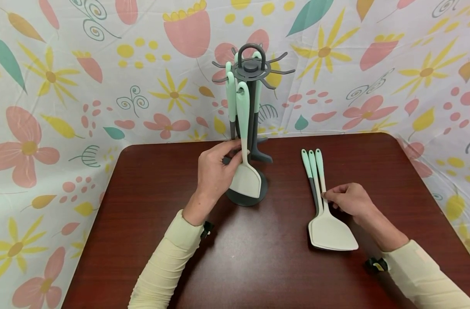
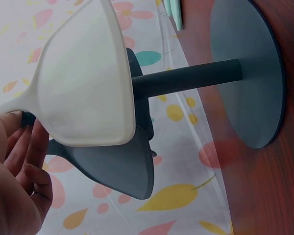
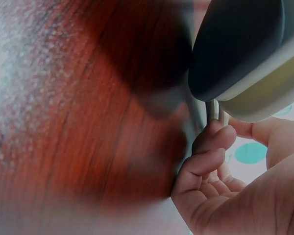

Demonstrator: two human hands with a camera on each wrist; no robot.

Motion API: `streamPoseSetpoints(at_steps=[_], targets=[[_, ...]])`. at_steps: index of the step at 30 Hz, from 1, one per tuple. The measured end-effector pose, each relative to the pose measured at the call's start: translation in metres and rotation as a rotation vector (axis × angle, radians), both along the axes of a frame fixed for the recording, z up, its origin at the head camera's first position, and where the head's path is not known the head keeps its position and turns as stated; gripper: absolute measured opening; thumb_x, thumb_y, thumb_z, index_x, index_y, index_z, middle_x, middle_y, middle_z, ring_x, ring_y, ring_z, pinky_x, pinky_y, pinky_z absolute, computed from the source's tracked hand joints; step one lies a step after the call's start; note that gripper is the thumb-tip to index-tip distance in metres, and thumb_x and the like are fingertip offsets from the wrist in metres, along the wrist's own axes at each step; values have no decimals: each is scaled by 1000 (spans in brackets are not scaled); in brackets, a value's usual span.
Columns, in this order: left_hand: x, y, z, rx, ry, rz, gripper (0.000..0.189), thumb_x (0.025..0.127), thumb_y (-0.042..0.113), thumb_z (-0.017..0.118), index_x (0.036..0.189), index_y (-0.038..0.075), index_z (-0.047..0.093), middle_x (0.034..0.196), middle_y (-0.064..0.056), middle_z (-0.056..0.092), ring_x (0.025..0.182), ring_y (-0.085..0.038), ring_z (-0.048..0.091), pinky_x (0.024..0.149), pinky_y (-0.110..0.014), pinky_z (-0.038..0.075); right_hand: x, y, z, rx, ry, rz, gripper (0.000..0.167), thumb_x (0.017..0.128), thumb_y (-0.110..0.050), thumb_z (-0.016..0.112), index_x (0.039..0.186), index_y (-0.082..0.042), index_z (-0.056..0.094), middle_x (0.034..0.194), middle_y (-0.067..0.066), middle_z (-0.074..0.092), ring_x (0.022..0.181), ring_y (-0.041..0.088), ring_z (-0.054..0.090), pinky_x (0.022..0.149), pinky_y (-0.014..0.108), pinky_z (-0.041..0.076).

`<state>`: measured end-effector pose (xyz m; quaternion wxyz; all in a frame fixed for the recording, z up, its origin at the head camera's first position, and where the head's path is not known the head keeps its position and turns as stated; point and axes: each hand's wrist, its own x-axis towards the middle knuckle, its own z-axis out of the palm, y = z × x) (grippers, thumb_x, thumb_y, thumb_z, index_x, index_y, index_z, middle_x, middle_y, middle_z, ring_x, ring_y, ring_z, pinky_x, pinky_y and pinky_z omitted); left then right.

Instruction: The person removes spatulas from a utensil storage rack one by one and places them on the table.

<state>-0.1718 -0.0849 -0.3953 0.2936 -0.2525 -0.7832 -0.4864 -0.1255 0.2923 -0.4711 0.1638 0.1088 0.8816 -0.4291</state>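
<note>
A dark grey rotating utensil rack (image 1: 251, 73) stands near the back of the table. From its front hook hangs a cream spatula (image 1: 247, 180) with a mint handle; my left hand (image 1: 214, 172) pinches its neck. Behind that blade, in the left wrist view, a grey spatula (image 2: 115, 164) hangs close to my fingers. To the right, my right hand (image 1: 352, 199) pinches the neck of another cream spatula (image 1: 335, 231), topmost of a stack on the table. Underneath it show a second cream one and a dark grey one, their mint handles side by side.
The rack's round base (image 1: 245, 201) rests on the dark red table (image 1: 254, 262). More mint-handled utensils hang on the rack's left and back hooks, partly hidden. A flower-patterned cloth (image 1: 173, 116) covers the wall right behind the table.
</note>
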Motion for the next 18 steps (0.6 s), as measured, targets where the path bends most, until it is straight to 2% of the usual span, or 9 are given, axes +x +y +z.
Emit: streamPoseSetpoints(at_steps=[13, 18], targets=[[0, 0, 0, 3, -4, 2, 18, 97, 19, 81, 115, 15, 83, 102, 0, 80, 81, -11, 73, 69, -39, 61, -1, 1, -2, -11, -11, 12, 34, 100, -26, 74, 109, 7, 76, 77, 0, 69, 68, 15, 61, 60, 31, 51], [1, 0, 1, -3, -8, 0, 19, 97, 20, 81, 115, 15, 83, 103, 0, 80, 81, -10, 73, 70, -34, 61, -1, 3, -3, -2, -15, 20, 34, 99, -27, 75, 108, 5, 77, 76, 0, 69, 68, 16, 61, 60, 32, 51]])
